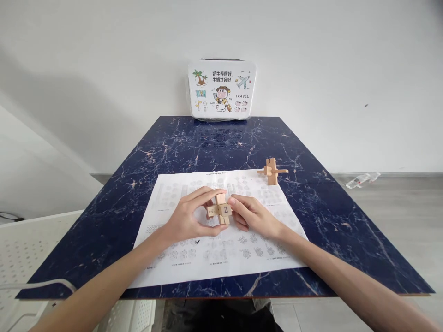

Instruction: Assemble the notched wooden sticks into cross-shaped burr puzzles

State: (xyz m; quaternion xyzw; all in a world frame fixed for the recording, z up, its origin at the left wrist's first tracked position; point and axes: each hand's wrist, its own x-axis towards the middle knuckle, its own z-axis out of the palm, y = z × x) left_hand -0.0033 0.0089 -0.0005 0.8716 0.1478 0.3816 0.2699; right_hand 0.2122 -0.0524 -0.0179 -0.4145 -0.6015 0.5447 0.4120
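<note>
A small wooden interlocking puzzle (pixel 221 210) marked "2" stands on a white printed sheet (pixel 218 258) in the middle of the table. My left hand (pixel 188 219) curls round its left side, thumb below and fingers over the top. My right hand (pixel 251 216) presses against its right side with fingers closed on it. A second wooden cross puzzle (pixel 272 171), marked with a number, stands alone at the sheet's far right corner.
The dark blue marble-patterned table (pixel 346 230) holds a white cartoon "TRAVEL" box (pixel 222 90) at its far edge against the wall. A white perforated crate (pixel 27 249) sits at the left. A clear plastic bottle (pixel 362 180) lies on the floor at right.
</note>
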